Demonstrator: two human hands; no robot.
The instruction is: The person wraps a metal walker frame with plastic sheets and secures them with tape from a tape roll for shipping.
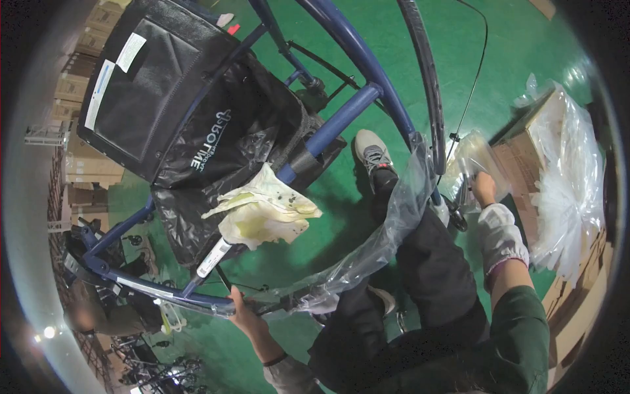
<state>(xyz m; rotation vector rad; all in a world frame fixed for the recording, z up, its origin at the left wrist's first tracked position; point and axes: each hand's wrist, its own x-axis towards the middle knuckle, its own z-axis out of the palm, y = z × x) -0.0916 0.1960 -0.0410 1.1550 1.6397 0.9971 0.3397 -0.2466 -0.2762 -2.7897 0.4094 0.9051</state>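
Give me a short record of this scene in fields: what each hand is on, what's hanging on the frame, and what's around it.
left hand: closed around a lower tube of the blue frame
right hand: at a clear plastic bag beside the cardboard box; grip unclear
on the frame: stained cloth draped over a tube, black seat behind it
wrapping: clear plastic sheet hanging along the frame's near side
ground: green floor
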